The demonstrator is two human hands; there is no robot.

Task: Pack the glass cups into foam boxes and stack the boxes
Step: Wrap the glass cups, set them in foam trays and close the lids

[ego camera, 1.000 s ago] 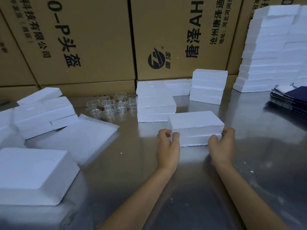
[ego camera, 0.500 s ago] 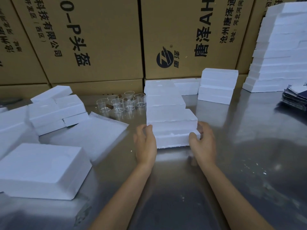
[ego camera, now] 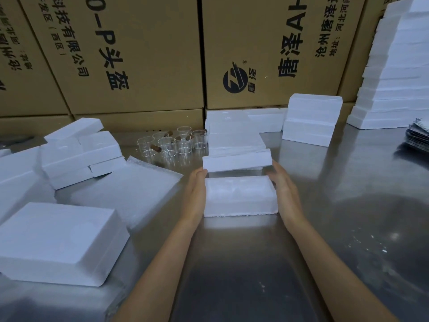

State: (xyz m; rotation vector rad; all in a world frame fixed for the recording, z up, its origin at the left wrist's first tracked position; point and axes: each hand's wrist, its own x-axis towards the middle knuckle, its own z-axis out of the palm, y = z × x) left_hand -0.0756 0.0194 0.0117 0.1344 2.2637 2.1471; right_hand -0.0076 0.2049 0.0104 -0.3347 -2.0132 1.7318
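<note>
Foam box (ego camera: 239, 198) between left hand (ego camera: 196, 194), right hand (ego camera: 284, 189).

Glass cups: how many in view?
6 glass cups, clustered on the steel table just left of the foam stack: four in front, two behind. Reflections blur edges; another may be hidden.

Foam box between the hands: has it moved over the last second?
Yes. The foam box went left: earlier it lay right of the foam stack beside the glass cups; now it lies directly before that stack.
</note>
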